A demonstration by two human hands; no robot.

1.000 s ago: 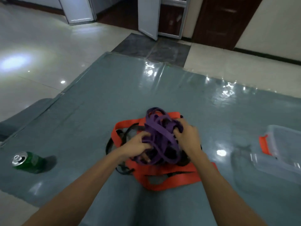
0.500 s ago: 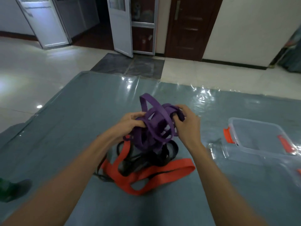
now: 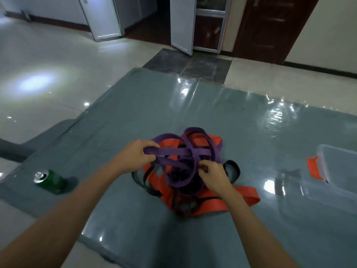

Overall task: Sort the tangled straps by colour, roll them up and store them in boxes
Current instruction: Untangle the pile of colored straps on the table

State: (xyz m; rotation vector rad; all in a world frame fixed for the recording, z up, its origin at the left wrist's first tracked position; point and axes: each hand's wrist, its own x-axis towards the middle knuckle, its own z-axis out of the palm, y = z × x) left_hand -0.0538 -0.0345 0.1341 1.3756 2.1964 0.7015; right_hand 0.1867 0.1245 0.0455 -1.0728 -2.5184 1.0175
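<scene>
Two hands work the tangle at the centre of the grey-green surface [image 3: 135, 113]. Head view: the left hand [image 3: 135, 155] has its fingers [image 3: 146, 145] curled round a flat length of the purple strap [image 3: 183, 151], drawn out leftward. The right hand [image 3: 214, 175] pinches a purple loop lower down, fingers clamped on it. Half a second earlier both hands held the purple bundle bunched and raised; it now spreads over the orange strap [image 3: 249, 194] and black strap [image 3: 234, 169] lying on the surface. A clear box [image 3: 340, 167] stands right, a green can [image 3: 51, 180] left.
</scene>
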